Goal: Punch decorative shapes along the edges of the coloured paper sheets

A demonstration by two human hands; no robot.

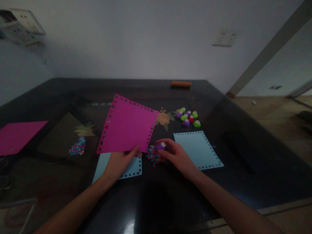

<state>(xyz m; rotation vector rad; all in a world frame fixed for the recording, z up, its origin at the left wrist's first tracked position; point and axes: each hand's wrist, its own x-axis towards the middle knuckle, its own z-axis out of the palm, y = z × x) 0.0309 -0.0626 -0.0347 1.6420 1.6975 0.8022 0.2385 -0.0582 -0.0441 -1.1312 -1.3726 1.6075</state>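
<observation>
My left hand point(122, 162) grips the bottom edge of a pink sheet point(129, 125), thumb on its face. The sheet is tilted up above the table, with small punched shapes along its left, top and right edges. Just right of it, my right hand point(176, 156) holds a purple craft punch point(160, 146) between thumb and fingers. Below the punch lies a pile of pink, blue and red paper bits point(152, 156). Partly under my left hand and the pink sheet is a light blue sheet point(133, 167) with punched edges. Another punched light blue sheet point(196, 149) lies right of my right hand.
Several green, purple and red punches point(187, 117) stand at the back right. Farther back lies an orange-brown roll point(181, 84). A second pile of bits point(78, 146) and another pink sheet point(20, 136) are at the left of the dark table point(156, 201).
</observation>
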